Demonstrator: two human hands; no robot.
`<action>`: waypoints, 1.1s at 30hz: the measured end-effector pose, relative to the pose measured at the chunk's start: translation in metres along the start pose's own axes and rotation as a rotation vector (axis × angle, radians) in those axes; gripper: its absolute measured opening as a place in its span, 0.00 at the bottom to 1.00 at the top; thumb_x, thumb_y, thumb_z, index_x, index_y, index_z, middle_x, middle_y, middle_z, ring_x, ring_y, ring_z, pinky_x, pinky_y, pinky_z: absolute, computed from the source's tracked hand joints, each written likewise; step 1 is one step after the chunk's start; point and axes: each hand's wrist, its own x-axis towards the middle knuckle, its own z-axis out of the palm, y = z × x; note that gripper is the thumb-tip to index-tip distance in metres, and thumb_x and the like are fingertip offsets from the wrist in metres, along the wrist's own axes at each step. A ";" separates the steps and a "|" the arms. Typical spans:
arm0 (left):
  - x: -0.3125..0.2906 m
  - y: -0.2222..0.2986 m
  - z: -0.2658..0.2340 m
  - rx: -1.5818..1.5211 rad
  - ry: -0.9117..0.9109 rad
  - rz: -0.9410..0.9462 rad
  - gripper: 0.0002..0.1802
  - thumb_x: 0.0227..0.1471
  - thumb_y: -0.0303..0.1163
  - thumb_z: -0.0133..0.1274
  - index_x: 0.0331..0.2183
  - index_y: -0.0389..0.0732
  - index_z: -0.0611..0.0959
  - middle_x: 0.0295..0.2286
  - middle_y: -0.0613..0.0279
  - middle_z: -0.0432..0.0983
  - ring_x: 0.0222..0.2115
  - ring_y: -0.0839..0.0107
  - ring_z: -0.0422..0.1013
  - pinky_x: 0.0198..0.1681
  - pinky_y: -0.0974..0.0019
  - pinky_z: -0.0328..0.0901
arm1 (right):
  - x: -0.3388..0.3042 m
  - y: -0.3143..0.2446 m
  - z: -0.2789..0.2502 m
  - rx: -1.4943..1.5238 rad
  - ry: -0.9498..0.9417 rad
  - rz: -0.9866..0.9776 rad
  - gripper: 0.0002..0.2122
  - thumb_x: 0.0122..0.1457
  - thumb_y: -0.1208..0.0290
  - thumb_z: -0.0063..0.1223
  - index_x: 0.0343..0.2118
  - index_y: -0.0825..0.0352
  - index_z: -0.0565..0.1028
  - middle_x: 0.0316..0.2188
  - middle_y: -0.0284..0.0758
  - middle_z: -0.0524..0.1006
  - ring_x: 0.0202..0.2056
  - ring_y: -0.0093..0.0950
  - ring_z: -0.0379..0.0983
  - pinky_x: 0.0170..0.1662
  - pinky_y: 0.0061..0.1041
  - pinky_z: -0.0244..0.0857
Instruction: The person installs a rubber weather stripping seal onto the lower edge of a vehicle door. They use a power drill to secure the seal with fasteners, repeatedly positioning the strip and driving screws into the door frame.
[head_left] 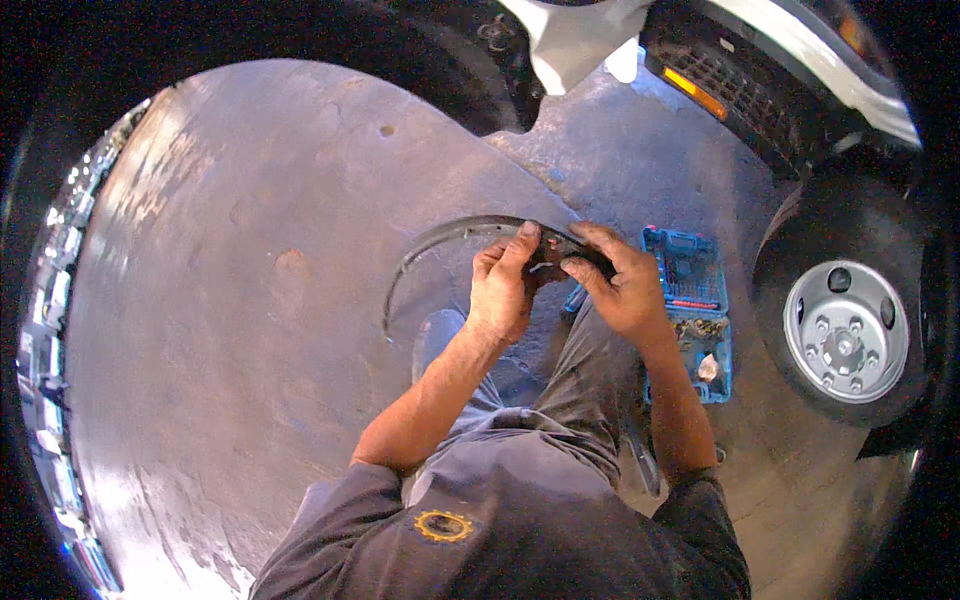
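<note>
A long, thin, curved black strip arches out to the left from between my two hands, its free end hanging over the floor. My left hand pinches it with the thumb on top. Close beside, my right hand grips the strip's wider dark end, fingers over the far edge and thumb on the near side. A small pale piece shows on that end between the thumbs; its kind cannot be made out. Both hands are above my knees.
To the right of my right hand an open blue tool case lies on the floor, with bits and small metal parts in it. A wheel and the white vehicle's front stand at right. Bare concrete floor spreads left.
</note>
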 end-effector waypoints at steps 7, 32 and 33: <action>-0.001 0.009 -0.014 0.135 0.256 -0.093 0.14 0.51 0.38 0.57 0.28 0.36 0.82 0.21 0.63 0.75 0.18 0.75 0.67 0.21 0.70 0.63 | 0.030 -0.012 0.012 -0.217 -0.188 -0.412 0.11 0.50 0.76 0.60 0.38 0.66 0.77 0.34 0.39 0.78 0.34 0.37 0.76 0.38 0.29 0.70; -0.004 0.033 -0.041 0.450 0.329 -0.031 0.12 0.48 0.32 0.57 0.23 0.32 0.83 0.18 0.62 0.75 0.16 0.75 0.66 0.17 0.68 0.58 | 0.051 -0.011 0.051 -0.182 -0.590 -0.403 0.09 0.51 0.73 0.52 0.35 0.69 0.70 0.31 0.47 0.74 0.33 0.51 0.72 0.36 0.43 0.68; -0.002 0.029 -0.045 0.467 0.330 -0.031 0.12 0.48 0.32 0.58 0.23 0.31 0.84 0.18 0.62 0.75 0.16 0.76 0.67 0.17 0.69 0.58 | 0.048 -0.011 0.051 -0.173 -0.589 -0.377 0.09 0.51 0.73 0.52 0.35 0.69 0.70 0.31 0.47 0.73 0.33 0.52 0.72 0.35 0.44 0.67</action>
